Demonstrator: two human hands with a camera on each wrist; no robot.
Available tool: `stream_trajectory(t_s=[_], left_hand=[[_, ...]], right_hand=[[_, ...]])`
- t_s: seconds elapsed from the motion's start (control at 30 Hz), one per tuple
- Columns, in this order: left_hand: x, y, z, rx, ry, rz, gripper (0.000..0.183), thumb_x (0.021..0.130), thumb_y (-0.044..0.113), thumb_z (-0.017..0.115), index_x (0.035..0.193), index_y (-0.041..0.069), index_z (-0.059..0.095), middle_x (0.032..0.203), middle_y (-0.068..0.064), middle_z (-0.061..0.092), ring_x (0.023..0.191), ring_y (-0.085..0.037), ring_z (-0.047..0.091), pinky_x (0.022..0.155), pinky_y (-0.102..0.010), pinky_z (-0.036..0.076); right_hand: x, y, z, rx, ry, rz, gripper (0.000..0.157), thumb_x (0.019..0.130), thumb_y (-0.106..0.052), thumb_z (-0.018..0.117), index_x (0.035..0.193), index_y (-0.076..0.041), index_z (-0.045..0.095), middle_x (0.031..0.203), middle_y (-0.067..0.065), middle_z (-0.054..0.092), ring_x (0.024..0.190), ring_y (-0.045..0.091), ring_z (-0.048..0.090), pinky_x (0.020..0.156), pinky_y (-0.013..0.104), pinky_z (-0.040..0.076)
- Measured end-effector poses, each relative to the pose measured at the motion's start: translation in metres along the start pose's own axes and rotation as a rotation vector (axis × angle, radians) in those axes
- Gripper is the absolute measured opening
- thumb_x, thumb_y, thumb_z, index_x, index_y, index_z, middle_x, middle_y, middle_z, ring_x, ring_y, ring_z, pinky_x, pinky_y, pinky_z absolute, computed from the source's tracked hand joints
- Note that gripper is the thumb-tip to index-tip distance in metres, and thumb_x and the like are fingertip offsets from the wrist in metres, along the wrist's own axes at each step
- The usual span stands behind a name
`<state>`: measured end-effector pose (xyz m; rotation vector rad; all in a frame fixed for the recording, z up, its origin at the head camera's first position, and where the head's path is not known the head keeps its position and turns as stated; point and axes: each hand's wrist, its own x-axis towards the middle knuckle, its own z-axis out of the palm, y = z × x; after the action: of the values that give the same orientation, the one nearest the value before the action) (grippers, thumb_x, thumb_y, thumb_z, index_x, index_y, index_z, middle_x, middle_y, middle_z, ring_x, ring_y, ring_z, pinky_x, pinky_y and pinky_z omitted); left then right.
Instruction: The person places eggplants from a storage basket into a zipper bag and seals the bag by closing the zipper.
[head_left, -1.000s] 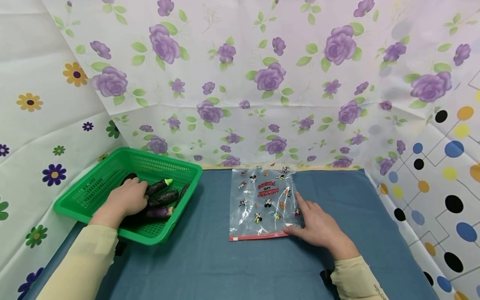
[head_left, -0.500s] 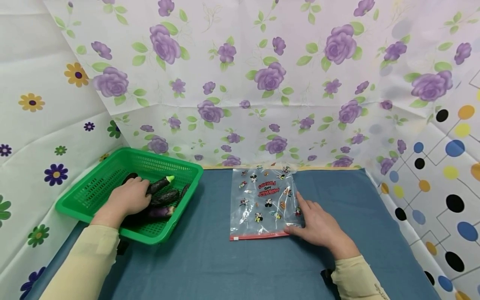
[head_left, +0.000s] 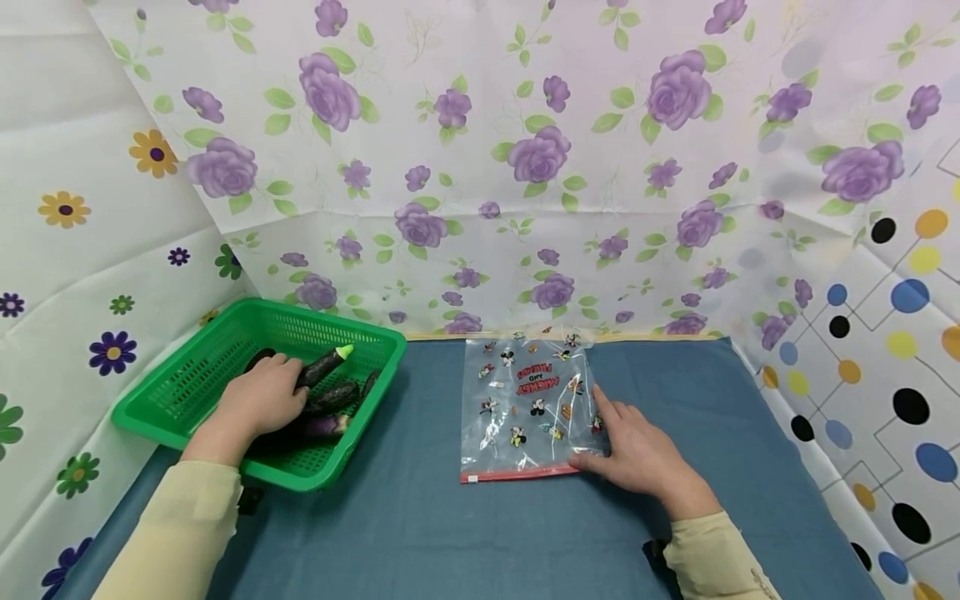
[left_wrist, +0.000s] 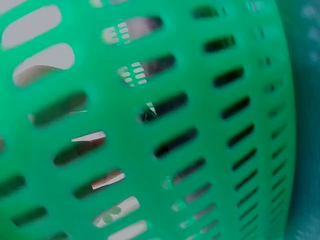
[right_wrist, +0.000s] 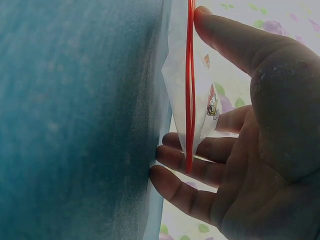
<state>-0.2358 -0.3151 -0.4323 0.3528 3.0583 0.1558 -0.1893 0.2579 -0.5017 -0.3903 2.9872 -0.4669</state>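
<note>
Inside the green basket (head_left: 142,407), my left hand (head_left: 266,396) grips a long dark eggplant (head_left: 322,367) with a bright green tip, its fingers mostly hidden from above. Beside it lie a wrinkled dark vegetable (head_left: 333,397) and a purple eggplant (head_left: 326,426) with a pale end. My right hand (head_left: 637,450) lies at the right edge of a clear zip bag (head_left: 517,417) printed with cartoon figures. Its thumb touches the red zip (right_wrist: 189,90), and its fingers reach along the bag's side on the cloth. In the left wrist view, the slotted basket wall covers the hand.
A blue cloth (head_left: 405,533) covers the table. Behind it hangs a white sheet with purple flowers (head_left: 540,154). A flower-print sheet (head_left: 75,333) borders the left and a dotted one (head_left: 907,408) the right. The basket stands against the left sheet.
The green tip of the dark eggplant has risen slightly and shifted right as my left hand moves a little. The right hand and the bag have stayed put.
</note>
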Motion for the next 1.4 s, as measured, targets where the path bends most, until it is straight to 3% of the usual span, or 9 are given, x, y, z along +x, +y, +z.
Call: stream_trajectory(t_s=[0.17, 0.53, 0.73, 1.17, 1.4], left_hand=[[-0.001, 0.011, -0.002, -0.003, 0.034, 0.007, 0.047, 0.11, 0.019, 0.065, 0.144, -0.013, 0.061, 0.138, -0.036, 0.061, 0.127, -0.055, 0.059, 0.099, -0.072, 0.052], [-0.003, 0.029, -0.006, -0.024, 0.077, 0.018, 0.045, 0.11, 0.022, 0.067, 0.142, -0.01, 0.064, 0.132, -0.032, 0.065, 0.119, -0.051, 0.064, 0.096, -0.071, 0.052], [-0.004, 0.037, -0.008, -0.033, 0.087, 0.018, 0.049, 0.112, 0.023, 0.065, 0.148, -0.01, 0.061, 0.139, -0.033, 0.063, 0.126, -0.052, 0.062, 0.101, -0.073, 0.049], [-0.002, 0.057, -0.011, -0.07, 0.127, 0.04, 0.043, 0.113, 0.025, 0.065, 0.144, -0.004, 0.064, 0.126, -0.024, 0.066, 0.115, -0.044, 0.066, 0.09, -0.065, 0.055], [-0.002, 0.066, -0.012, -0.097, 0.106, 0.048, 0.052, 0.115, 0.026, 0.061, 0.153, -0.008, 0.057, 0.148, -0.034, 0.059, 0.136, -0.052, 0.058, 0.103, -0.069, 0.052]], right_hand=[[0.0, 0.0, 0.0, 0.003, 0.003, -0.004, 0.128, 0.091, -0.08, 0.076, 0.178, -0.005, 0.02, 0.161, 0.031, 0.052, 0.146, 0.053, 0.052, 0.106, 0.07, 0.051], [0.0, 0.0, 0.0, 0.002, -0.002, 0.003, 0.127, 0.092, -0.077, 0.078, 0.178, -0.005, 0.02, 0.161, 0.03, 0.052, 0.146, 0.052, 0.052, 0.106, 0.07, 0.051], [0.0, 0.0, 0.0, 0.002, 0.0, 0.0, 0.126, 0.092, -0.076, 0.078, 0.178, -0.005, 0.02, 0.161, 0.03, 0.052, 0.146, 0.052, 0.052, 0.106, 0.07, 0.051], [0.0, 0.0, 0.001, 0.002, -0.006, 0.0, 0.127, 0.091, -0.079, 0.076, 0.178, -0.006, 0.019, 0.162, 0.029, 0.052, 0.146, 0.051, 0.052, 0.105, 0.07, 0.052], [0.0, 0.001, 0.0, -0.003, 0.0, -0.004, 0.127, 0.091, -0.078, 0.077, 0.178, -0.005, 0.02, 0.162, 0.03, 0.052, 0.146, 0.052, 0.052, 0.105, 0.07, 0.052]])
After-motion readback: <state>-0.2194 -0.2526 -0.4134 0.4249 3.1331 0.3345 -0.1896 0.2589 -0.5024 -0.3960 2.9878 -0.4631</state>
